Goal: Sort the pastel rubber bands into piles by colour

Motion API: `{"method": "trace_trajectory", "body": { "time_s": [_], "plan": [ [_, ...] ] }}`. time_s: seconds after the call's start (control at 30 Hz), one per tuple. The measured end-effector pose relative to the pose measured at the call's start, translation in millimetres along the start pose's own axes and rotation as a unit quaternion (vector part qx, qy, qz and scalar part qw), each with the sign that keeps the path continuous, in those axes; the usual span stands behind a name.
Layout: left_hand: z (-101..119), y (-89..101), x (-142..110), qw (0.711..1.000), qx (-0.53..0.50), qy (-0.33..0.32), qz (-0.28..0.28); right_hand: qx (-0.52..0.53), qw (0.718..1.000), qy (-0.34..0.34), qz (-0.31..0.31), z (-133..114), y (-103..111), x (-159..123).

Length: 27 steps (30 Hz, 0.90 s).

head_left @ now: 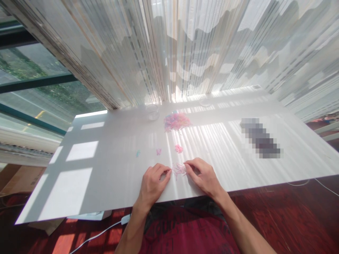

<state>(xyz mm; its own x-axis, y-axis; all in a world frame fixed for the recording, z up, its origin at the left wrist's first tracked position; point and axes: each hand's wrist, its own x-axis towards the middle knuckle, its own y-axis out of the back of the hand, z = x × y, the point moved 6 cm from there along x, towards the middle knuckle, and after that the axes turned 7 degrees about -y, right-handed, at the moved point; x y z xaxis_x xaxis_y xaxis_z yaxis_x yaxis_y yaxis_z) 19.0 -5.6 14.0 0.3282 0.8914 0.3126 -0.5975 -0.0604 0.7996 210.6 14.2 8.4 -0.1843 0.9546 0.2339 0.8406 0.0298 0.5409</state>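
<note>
A loose patch of small, thin, pale pink pieces lies on the white table between my hands; their exact kind is too small to tell. My left hand rests at the patch's left edge, thumb and forefinger pinched together. At its right edge, my right hand also has its thumb and forefinger closed, touching the pieces. Whatever either pinch holds is too small to make out. Just beyond sit a small bright pink pile, a little purple pile and a tiny teal pile.
A larger mixed heap of pink, purple and bluish pieces lies farther back. Behind it stand a clear round container and another clear round item. A pixelated dark object is on the right. Curtains border the far edge.
</note>
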Motion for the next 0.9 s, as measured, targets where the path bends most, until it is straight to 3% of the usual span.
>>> {"method": "trace_trajectory", "body": {
  "time_s": [0.17, 0.27, 0.57, 0.9],
  "plan": [
    [-3, 5.9, -3, 0.993, -0.112, 0.046, 0.005, 0.0, 1.0, 0.012, 0.004, -3, 1, 1],
    [-1, 6.3, -4, 0.987, -0.152, 0.045, 0.0, 0.014, 0.998, 0.052, 0.013, -8, 3, -1],
    [10, -1.4, 1, 0.99, -0.138, 0.004, -0.04, 0.005, 0.987, 0.16, -0.008, -20, 1, -8],
    [6, 0.5, 2, 0.989, -0.147, 0.01, 0.005, 0.011, 0.987, 0.159, -0.01, -18, 0, -6]
  ]
}}
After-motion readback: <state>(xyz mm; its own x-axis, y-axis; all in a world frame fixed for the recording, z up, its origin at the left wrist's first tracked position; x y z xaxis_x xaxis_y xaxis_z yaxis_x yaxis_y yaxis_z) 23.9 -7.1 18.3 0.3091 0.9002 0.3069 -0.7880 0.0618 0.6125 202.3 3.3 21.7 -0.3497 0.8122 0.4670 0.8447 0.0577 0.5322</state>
